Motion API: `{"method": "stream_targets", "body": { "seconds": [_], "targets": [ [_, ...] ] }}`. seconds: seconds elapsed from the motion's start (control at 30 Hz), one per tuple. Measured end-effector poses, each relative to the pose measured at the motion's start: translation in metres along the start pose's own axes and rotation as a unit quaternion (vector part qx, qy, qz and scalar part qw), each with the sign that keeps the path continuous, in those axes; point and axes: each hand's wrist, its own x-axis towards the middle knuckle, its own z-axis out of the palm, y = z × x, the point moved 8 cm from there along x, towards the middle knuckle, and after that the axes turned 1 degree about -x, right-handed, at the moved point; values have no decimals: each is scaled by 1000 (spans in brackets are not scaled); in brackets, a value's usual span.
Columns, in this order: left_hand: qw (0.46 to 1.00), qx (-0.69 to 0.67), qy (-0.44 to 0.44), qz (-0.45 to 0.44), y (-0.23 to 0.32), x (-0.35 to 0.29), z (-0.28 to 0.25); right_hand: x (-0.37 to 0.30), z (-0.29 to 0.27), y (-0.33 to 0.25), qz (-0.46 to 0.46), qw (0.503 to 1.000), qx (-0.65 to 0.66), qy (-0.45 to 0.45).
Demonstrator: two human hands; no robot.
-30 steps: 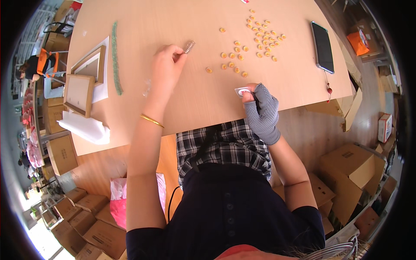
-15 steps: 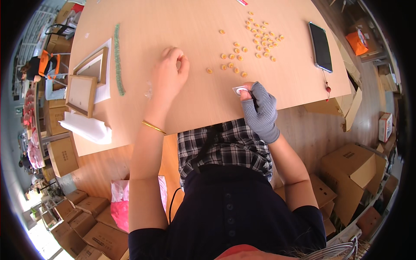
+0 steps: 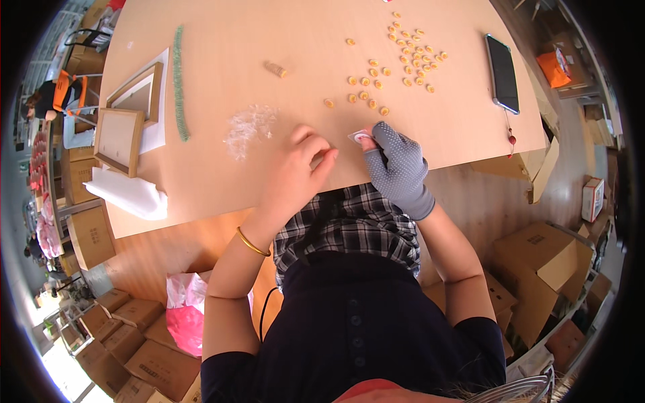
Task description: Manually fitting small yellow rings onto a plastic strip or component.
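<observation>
My bare left hand [image 3: 301, 161], a gold bangle at its wrist, is just above the table near its front edge. Its fingers are curled with thumb and forefinger close together; whatever is between them is too small to make out. To its right, my right hand [image 3: 396, 164] wears a grey dotted half-finger glove. It pinches a small clear packet [image 3: 357, 136] with a white and red round piece. Beyond the hands lie several small orange-yellow oval pieces [image 3: 372, 104]. A short tan roll [image 3: 274, 68] with an orange end lies farther left. Clear plastic scraps [image 3: 250, 129] sit beside my left hand.
A long green strip of stacked bits [image 3: 179, 87] lies left, beside two wooden frames [image 3: 138, 146] and white sheets [image 3: 131, 195]. On the right are a black phone [image 3: 501, 72] with a red charm and, below table level, cardboard boxes [image 3: 537, 252]. The table [image 3: 222, 60] ends before my lap.
My left hand has drawn back from the tan roll toward my right hand, uncovering the roll and the plastic scraps. My right hand still holds the packet, shifted slightly left.
</observation>
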Motion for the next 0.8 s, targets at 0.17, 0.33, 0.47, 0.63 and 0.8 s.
{"method": "stream_targets", "body": {
  "seconds": [0.17, 0.33, 0.47, 0.63, 0.8],
  "targets": [
    [999, -12, 31, -42, 0, 0, -10, 0, 5, 2, -16, 999, -29, -17],
    [995, 26, 17, 94, 14, -6, -9, 1, 10, -1, -34, 998, -55, -22],
    [988, 53, 6, 143, 17, -3, -4, 4, 11, -2, -28, 997, -63, -32],
    [994, 24, 30, 99, 18, -8, -5, 5, 14, -4, -30, 996, -69, -57],
    [988, 55, 38, 138, 25, -8, -1, 7, 20, -1, -34, 991, -84, -97]
  ]
}}
